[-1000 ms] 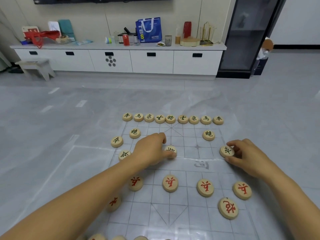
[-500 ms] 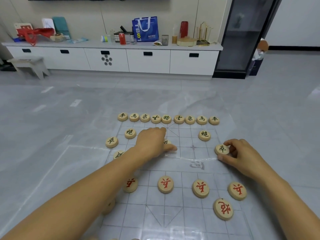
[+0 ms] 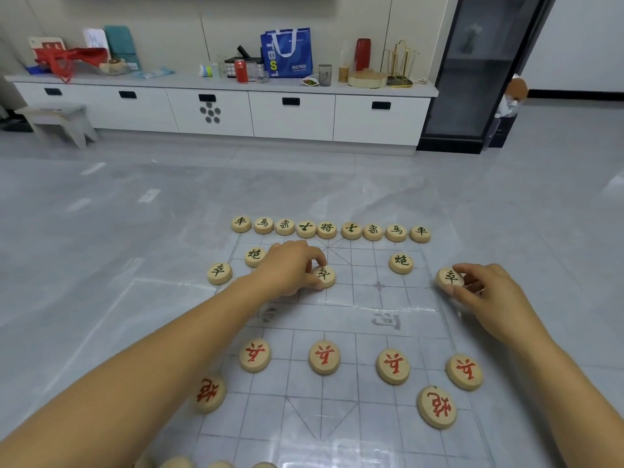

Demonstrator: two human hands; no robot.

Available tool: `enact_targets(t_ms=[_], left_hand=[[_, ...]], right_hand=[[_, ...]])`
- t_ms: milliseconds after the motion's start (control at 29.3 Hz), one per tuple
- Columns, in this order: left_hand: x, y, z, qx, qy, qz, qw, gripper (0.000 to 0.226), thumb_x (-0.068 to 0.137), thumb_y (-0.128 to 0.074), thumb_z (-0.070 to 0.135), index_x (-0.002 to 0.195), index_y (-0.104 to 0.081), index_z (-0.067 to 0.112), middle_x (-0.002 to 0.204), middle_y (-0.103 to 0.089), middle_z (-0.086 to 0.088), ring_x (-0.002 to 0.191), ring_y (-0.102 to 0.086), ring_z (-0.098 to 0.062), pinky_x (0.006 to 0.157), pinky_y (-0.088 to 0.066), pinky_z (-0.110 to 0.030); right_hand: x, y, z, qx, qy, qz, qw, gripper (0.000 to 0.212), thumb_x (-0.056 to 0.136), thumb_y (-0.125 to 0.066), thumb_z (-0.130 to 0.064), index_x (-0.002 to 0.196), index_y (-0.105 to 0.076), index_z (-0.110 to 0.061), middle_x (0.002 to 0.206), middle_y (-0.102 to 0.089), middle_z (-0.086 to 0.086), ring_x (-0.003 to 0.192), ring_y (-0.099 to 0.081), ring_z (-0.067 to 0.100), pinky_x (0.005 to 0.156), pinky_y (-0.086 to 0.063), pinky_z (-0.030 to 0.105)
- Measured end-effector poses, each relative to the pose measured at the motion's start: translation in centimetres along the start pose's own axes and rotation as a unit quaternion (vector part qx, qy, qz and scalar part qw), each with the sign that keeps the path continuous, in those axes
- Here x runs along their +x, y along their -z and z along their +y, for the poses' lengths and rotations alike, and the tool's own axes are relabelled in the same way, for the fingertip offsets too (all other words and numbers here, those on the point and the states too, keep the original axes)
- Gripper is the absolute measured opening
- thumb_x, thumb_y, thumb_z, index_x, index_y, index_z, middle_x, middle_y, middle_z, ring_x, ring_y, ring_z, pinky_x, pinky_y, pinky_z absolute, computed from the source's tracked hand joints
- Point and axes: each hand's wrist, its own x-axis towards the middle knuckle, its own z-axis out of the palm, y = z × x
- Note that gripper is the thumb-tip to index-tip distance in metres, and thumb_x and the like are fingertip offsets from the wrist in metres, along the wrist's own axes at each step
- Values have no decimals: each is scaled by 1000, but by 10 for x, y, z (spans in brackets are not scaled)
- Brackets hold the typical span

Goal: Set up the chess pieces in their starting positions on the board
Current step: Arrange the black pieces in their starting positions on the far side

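Observation:
A clear plastic Chinese chess board (image 3: 337,319) lies on the grey floor. Round wooden pieces with green characters form the far row (image 3: 329,228), with two green cannons (image 3: 400,262) behind it. My left hand (image 3: 290,270) pinches a green soldier (image 3: 325,275) on the board's centre file. My right hand (image 3: 486,293) pinches another green soldier (image 3: 449,278) at the board's right edge. A third green soldier (image 3: 219,272) sits at the left edge. Red soldiers (image 3: 324,356) and two red cannons (image 3: 437,407) stand on the near half.
A long white cabinet (image 3: 236,109) with bags, cans and cups on top runs along the far wall. A dark glass cabinet (image 3: 479,79) stands at the right, a small stool (image 3: 57,121) at the left. Several more pieces (image 3: 175,462) peek in at the bottom edge.
Both hands slid their green soldiers away from me along the board, the right one out to the right edge. The left hand's soldier, hidden half a second ago, shows again.

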Motion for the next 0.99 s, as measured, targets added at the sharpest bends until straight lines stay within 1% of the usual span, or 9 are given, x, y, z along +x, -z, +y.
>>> enact_targets(t_ms=[68,171,273,410,512,717,990], left_hand=[[0,-3,-1,-2,5,6,1000,35,82,-66,33,115,-57,25,98,-52,1,93,-48,-19,80,-32,-28],[-2,-6,-2,-18,13,13,1000,37,83,-65,31,117,-56,25,110,-56,-1,102,-51,-22,88,-39,-33],[-3,-7,-2,-18,10,12,1000,38,83,-66,29,119,-55,26,112,-55,-1,103,-52,-22,90,-40,-34],[-4,-4,-1,-30,7,2,1000,42,82,-67,27,122,-54,25,114,-55,-2,104,-51,-21,94,-39,-34],[-4,-4,0,-40,15,3,999,50,79,-69,30,125,-51,25,115,-55,0,105,-51,-21,95,-36,-33],[1,-5,0,-8,10,-1,1000,41,83,-64,35,121,-54,27,116,-53,0,105,-50,-21,94,-29,-33],[2,-5,1,2,-8,-6,1000,40,83,-63,33,122,-54,26,116,-54,-1,105,-51,-20,95,-29,-34]], right_hand=[[-1,-6,-3,-12,8,-10,1000,45,86,-60,-32,125,-54,-11,102,-45,1,85,-48,15,77,-36,26],[-1,-16,-3,-40,30,-15,999,45,86,-60,-34,126,-54,-13,100,-44,-2,90,-49,16,80,-38,26],[0,-17,-2,-14,25,-26,999,45,85,-61,-32,126,-54,-15,101,-45,-1,91,-50,16,82,-37,25],[1,-16,-2,-4,24,-34,999,45,85,-61,-31,127,-53,-15,103,-45,0,90,-50,16,83,-38,25],[1,-16,-2,0,23,-36,999,45,86,-61,-31,127,-53,-15,104,-44,0,91,-50,16,84,-39,26],[1,-17,0,-2,23,-38,999,45,86,-60,-32,127,-52,-16,105,-43,-2,92,-49,15,84,-39,25],[2,-18,2,14,24,-39,999,43,85,-61,-30,125,-54,-16,105,-44,0,94,-50,16,85,-38,25]])
